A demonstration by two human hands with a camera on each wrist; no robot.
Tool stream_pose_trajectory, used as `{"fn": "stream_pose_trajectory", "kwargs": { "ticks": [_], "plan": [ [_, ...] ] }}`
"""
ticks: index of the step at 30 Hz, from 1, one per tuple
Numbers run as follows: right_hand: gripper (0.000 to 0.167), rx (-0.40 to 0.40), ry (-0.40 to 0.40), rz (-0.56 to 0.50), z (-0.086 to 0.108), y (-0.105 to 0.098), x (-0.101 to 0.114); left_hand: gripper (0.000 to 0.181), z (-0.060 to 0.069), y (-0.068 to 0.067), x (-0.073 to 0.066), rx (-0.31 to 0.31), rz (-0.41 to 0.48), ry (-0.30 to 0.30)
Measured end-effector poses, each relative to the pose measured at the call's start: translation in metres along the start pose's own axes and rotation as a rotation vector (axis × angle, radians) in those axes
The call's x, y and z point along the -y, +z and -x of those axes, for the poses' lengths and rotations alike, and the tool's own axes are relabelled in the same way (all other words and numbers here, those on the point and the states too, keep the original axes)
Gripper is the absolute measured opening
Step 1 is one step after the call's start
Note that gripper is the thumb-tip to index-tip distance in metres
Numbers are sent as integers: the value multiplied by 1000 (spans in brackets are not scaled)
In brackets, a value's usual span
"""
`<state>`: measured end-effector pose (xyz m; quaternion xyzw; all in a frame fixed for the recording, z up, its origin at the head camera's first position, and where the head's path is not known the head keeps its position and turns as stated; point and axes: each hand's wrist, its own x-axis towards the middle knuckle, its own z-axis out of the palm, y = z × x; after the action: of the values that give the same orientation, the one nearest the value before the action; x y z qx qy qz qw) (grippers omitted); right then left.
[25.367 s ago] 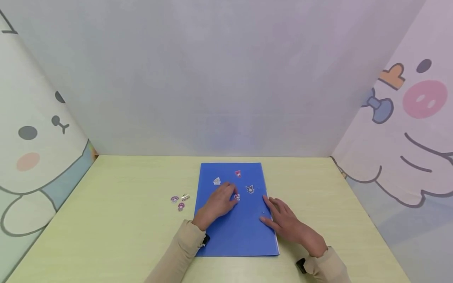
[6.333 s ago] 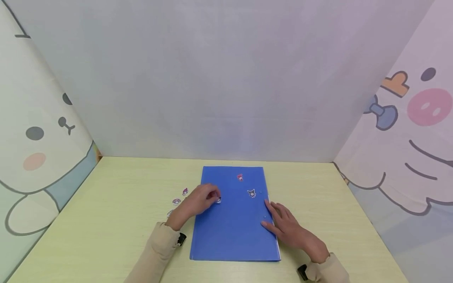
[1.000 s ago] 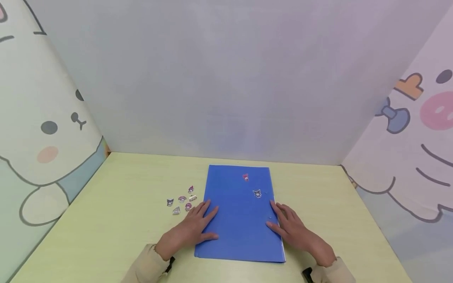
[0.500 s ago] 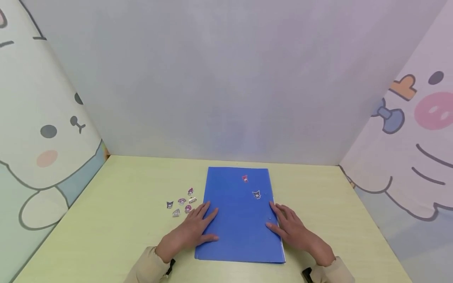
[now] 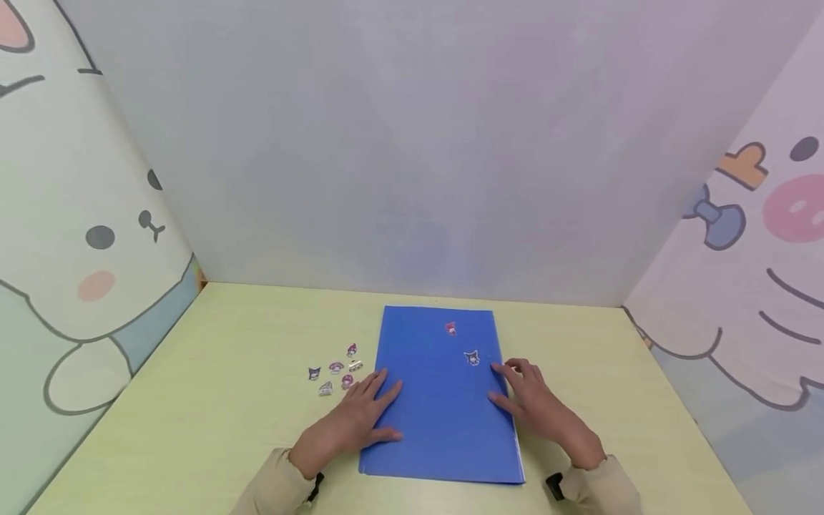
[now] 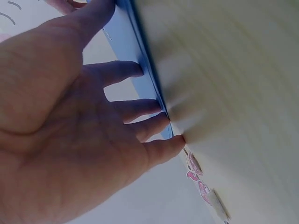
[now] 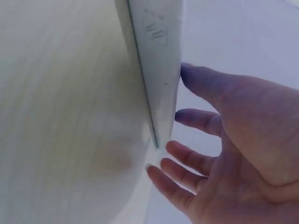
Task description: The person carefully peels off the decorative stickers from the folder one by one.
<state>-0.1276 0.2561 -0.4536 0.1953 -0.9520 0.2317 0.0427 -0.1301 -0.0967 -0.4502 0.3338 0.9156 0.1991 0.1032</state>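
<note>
A blue folder (image 5: 444, 415) lies flat on the table, with a pink sticker (image 5: 450, 328) and a dark-and-white sticker (image 5: 473, 357) on its upper part. My left hand (image 5: 350, 423) rests with spread fingers on the folder's left edge; the left wrist view shows the same hand (image 6: 79, 121) along that blue edge (image 6: 147, 56). My right hand (image 5: 543, 408) touches the right edge with thumb and index finger. In the right wrist view the hand (image 7: 233, 144) has loosely bent fingers beside the folder's pale side (image 7: 159, 60).
Several small character stickers, among them a dark one (image 5: 314, 373) and a pink one (image 5: 347, 381), lie on the pale table (image 5: 212, 400) left of the folder. A grey-white wall (image 5: 412, 179) stands behind, with cartoon-printed panels at both sides.
Earlier my left hand held small stickers over the folder; now it lies on the left edge, and more stickers are on the table. Just now my right fingers have lifted and shifted slightly.
</note>
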Motion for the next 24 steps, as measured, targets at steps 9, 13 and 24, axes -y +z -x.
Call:
{"fn": "stream_pose_trajectory", "kwargs": {
  "ticks": [9, 13, 24],
  "plan": [
    [34, -133, -47, 86, -20, 3, -4, 80, -1, 1, -3, 13, -5, -3],
    [27, -153, -49, 44, -30, 3, -6, 79, 0, 0, -4, 14, -16, -8],
    [25, -97, 9, -120, -59, 14, -14, 79, 0, -1, -2, 9, -36, -6]
  ]
}}
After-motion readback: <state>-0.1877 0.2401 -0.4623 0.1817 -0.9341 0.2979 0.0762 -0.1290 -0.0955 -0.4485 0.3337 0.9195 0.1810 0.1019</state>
